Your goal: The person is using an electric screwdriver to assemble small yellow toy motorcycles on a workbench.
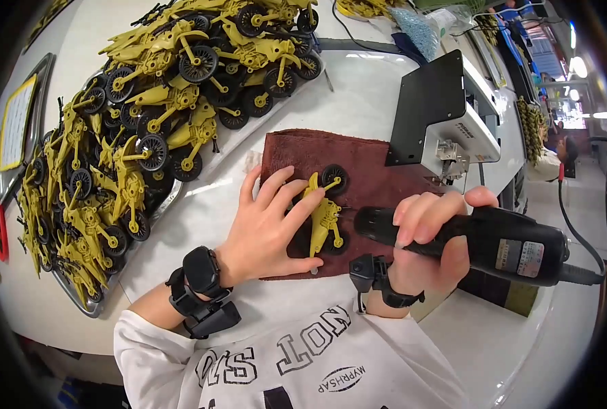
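Note:
A yellow toy motorcycle (326, 217) with black wheels lies on a dark red cloth (293, 146). My left hand (266, 221) bridges it with fingers spread, the index fingertip on one end and the thumb against the other, holding it down on the cloth. In my right hand (433, 235) is a black corded electric screwdriver (491, 238), wrapped by the fingers. Its rounded front end points left, close to the toy motorcycle and apart from it; I cannot make out a bit at its tip.
Piled toy motorcycles (174, 102) fill metal trays (232, 151) at the left and far left. A black and white screw feeder (447, 123) stands right of the cloth. The tool's cord (583, 232) runs up at the right. Behind lies a bag of blue pellets (416, 33).

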The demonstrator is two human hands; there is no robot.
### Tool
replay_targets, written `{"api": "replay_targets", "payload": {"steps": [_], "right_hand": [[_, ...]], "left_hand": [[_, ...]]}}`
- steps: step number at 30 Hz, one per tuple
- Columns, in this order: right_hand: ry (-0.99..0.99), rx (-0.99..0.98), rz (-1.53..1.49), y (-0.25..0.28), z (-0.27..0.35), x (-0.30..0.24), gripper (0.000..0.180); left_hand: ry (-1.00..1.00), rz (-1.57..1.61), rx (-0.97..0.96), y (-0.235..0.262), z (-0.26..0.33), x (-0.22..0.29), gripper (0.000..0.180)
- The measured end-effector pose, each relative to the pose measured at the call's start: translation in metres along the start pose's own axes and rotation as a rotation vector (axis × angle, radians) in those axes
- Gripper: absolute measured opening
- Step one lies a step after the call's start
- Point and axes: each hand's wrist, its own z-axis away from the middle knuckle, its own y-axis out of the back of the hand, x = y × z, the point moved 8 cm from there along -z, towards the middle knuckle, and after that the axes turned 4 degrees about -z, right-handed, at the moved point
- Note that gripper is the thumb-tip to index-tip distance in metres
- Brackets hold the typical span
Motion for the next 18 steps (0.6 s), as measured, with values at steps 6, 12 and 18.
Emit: {"api": "replay_targets", "payload": {"steps": [6, 12, 18], "right_hand": [[-0.047, -0.061, 0.049, -0.005, -0.004, 0.013, 0.051], [0.002, -0.128, -0.061, -0.015, -0.002, 0.019, 0.065], [-0.013, -0.141, 0.155, -0.017, -0.001, 0.022, 0.06]], "left_hand": [[0.028, 0.022, -0.068, -0.008, 0.0, -0.002, 0.092], [0.039, 0.03, -0.106, -0.01, -0.001, -0.004, 0.09], [0.001, 0.017, -0.162, -0.013, -0.002, -0.003, 0.087]]}}
